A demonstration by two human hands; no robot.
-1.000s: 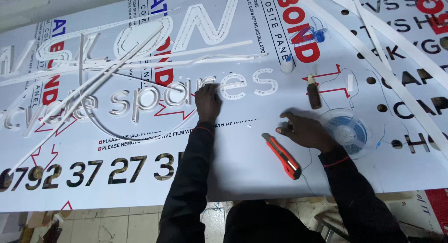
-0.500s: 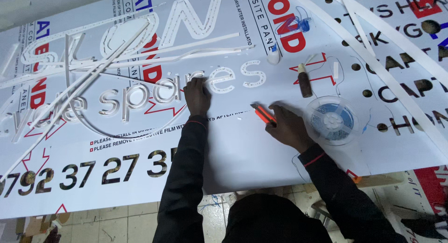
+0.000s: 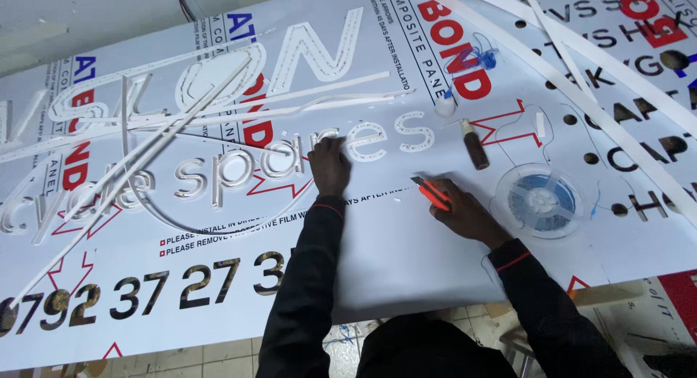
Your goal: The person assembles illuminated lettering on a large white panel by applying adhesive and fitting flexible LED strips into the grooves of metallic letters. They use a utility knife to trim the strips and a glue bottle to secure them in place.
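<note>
The left hand (image 3: 330, 164) lies palm-down with fingers bunched on the raised white cut-out letters (image 3: 290, 157) running across the middle of the big white printed sign panel (image 3: 377, 247), pressing one letter near the centre of the frame. The right hand (image 3: 465, 215) is closed around an orange-handled utility knife (image 3: 432, 193), blade end pointing toward the upper left, just right of centre. To my eye the work goes best if the pressing hand keeps firm, flat weight on the letter while the blade comes in low and shallow, well clear of those fingers.

At the right sits a clear round spool of fine blue wire (image 3: 541, 202), near the knife hand, and above it a small brown bottle (image 3: 475, 147) lies on its side. Long thin white strips (image 3: 167, 131) fan loosely over the letters at the upper left, and more strips (image 3: 581, 95) cross the upper right; they could catch a sleeve.
</note>
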